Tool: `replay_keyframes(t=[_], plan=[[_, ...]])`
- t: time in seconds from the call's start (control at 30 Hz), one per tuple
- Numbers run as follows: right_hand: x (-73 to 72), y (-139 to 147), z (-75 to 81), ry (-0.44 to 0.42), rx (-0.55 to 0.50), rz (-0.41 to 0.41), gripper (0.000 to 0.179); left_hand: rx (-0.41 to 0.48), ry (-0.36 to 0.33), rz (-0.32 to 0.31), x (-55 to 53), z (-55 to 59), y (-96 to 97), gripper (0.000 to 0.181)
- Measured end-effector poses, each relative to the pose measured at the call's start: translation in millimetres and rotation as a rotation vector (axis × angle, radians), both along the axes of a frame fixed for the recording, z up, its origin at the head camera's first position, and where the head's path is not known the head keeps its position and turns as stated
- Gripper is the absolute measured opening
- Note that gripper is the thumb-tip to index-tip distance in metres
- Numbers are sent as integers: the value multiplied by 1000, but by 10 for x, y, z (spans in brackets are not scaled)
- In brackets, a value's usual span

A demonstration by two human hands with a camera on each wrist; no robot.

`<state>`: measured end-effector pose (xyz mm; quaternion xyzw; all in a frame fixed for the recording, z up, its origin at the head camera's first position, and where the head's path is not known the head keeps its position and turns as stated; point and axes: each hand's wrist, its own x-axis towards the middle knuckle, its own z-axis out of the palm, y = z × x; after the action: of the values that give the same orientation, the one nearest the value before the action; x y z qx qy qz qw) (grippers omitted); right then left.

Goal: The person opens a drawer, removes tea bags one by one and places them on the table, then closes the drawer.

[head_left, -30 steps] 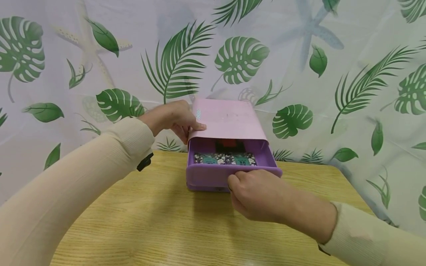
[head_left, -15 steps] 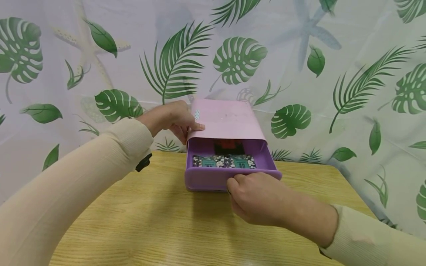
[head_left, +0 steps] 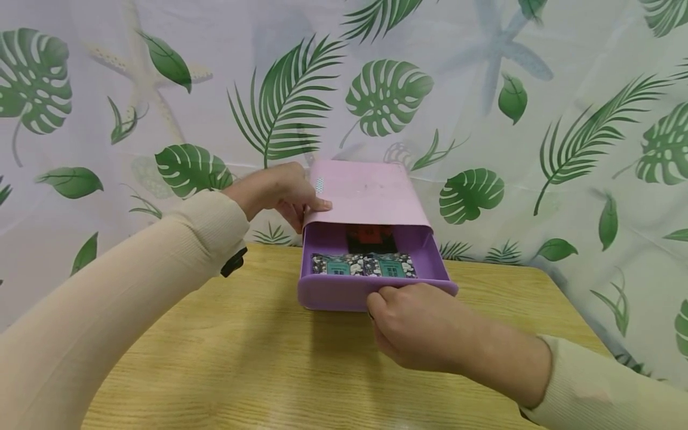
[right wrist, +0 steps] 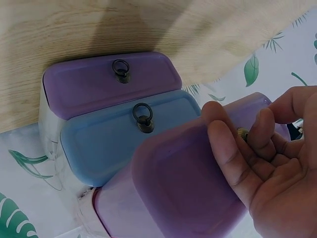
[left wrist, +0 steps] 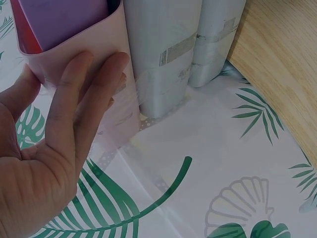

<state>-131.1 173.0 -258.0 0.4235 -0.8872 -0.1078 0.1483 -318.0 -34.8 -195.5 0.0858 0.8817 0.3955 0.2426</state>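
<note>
A pink casing (head_left: 371, 188) forms the top of a stacked drawer unit, its purple drawer (head_left: 333, 295) pulled partway out. My left hand (head_left: 290, 190) holds the casing's front left corner, thumb on top and fingers (left wrist: 69, 94) along the side. With curled fingers, my right hand (head_left: 419, 325) grips the small brass pull (right wrist: 242, 133) on the drawer front. Inside lie two dark floral packets with teal labels, a left packet (head_left: 344, 269) and a right packet (head_left: 391, 272). Behind them a black-and-red packet (head_left: 371, 236) sits partly under the casing.
Below the open drawer, the right wrist view shows a blue drawer (right wrist: 114, 153) and another purple drawer (right wrist: 94, 87), both closed, with ring pulls. The unit stands on a wood-grain table (head_left: 242, 358). A leaf-patterned cloth (head_left: 398, 95) hangs right behind it.
The purple drawer has slid slightly farther out toward me with my right hand, showing more of the packets. My left hand stays in place on the casing.
</note>
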Motion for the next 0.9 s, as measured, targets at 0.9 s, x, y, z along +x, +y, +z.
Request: replay_keyframes(t=[0.9], plan=[[170, -47, -4, -45, 68, -9, 16, -7, 9, -3, 6, 1, -2, 41]])
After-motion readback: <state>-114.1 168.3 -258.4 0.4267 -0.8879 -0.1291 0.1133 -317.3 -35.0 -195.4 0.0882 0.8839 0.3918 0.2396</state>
